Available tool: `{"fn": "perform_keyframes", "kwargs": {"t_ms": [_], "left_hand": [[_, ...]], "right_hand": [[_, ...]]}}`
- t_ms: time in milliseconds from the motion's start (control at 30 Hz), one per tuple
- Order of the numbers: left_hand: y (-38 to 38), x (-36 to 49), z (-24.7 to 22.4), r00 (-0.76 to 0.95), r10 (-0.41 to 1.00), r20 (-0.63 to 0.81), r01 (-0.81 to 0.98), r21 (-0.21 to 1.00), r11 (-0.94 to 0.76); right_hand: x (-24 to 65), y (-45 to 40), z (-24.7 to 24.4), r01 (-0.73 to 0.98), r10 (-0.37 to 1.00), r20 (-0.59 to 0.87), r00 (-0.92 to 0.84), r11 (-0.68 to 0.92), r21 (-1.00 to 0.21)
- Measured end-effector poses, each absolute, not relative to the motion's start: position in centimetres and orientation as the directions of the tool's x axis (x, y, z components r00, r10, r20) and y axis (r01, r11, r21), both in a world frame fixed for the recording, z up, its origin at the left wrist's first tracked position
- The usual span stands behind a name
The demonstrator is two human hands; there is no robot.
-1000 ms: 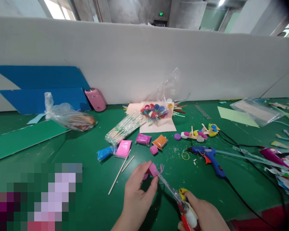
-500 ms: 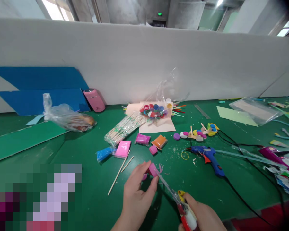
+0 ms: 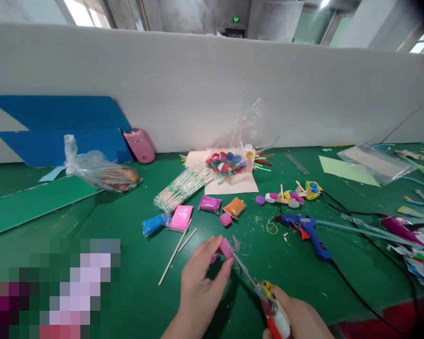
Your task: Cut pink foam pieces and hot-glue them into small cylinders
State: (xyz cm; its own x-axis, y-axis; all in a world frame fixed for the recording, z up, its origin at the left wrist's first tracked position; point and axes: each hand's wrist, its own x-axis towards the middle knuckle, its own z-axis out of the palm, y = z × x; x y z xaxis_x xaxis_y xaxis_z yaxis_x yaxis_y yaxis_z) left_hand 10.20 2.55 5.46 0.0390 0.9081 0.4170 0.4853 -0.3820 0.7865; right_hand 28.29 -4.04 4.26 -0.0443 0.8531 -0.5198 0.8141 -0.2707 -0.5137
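My left hand (image 3: pixel 203 278) pinches a pink bottle cap (image 3: pixel 226 248) between thumb and fingers, a little above the green table. My right hand (image 3: pixel 297 310) is wrapped round a cutting tool (image 3: pixel 248 274) with a long thin blade and a red, white and yellow handle; its exact kind is unclear. The blade's tip meets the cap's edge by my left thumb. A thin pink strip (image 3: pixel 236 243) curls beside the cap. Another pink piece (image 3: pixel 213 258) shows partly behind my left fingers. A second pink cap (image 3: pixel 225 219) lies just beyond.
Beyond my hands lie clay packets (image 3: pixel 209 204), bagged sticks (image 3: pixel 183 188) and a bag of coloured caps (image 3: pixel 229 162). A blue glue gun (image 3: pixel 304 230) rests to the right, its cord (image 3: pixel 360 292) trailing to the front edge. Two loose sticks (image 3: pixel 173 259) lie left. The lower left is pixelated.
The view has shifted very slightly. Both hands, the pink cap and the blade keep nearly the same position.
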Motion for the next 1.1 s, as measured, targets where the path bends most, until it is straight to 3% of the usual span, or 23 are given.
{"fn": "perform_keyframes", "kwargs": {"t_ms": [100,200,300,367,500,767,933,1100], "left_hand": [[2.7,10.3,5.8,0.042,0.947,0.32,0.345,0.885,-0.314],[2.8,10.5,6.1,0.039,0.993,0.108,0.076,0.991,-0.11],[3.0,10.6,6.3,0.096,0.991,-0.093,-0.111,0.988,0.104],[3.0,10.7,6.3,0.098,0.987,-0.13,-0.147,0.979,0.144],[2.9,10.6,5.9,0.058,0.998,-0.031,-0.102,0.994,0.036],[2.8,10.3,5.6,0.112,0.966,0.232,0.173,0.953,-0.249],[2.7,10.2,5.5,0.102,0.966,0.238,0.183,0.95,-0.254],[2.7,10.4,5.6,0.098,0.974,0.206,0.081,0.974,-0.214]], "right_hand": [[28.2,-4.0,4.5,0.845,0.876,-0.482,-0.027,-0.237,-0.479],[28.1,-4.0,5.1,0.854,0.889,-0.457,-0.038,-0.208,-0.476],[28.2,-3.9,5.5,0.852,0.883,-0.463,-0.085,-0.176,-0.493],[28.4,-3.9,5.4,0.846,0.883,-0.463,-0.082,-0.184,-0.501],[28.5,-4.0,5.0,0.823,0.888,-0.454,-0.079,-0.199,-0.533],[28.6,-3.7,5.2,0.843,0.862,-0.498,-0.101,-0.191,-0.503],[28.5,-3.8,5.1,0.838,0.864,-0.502,-0.052,-0.236,-0.493],[28.3,-3.9,5.3,0.814,0.866,-0.497,-0.054,-0.25,-0.524]]}}
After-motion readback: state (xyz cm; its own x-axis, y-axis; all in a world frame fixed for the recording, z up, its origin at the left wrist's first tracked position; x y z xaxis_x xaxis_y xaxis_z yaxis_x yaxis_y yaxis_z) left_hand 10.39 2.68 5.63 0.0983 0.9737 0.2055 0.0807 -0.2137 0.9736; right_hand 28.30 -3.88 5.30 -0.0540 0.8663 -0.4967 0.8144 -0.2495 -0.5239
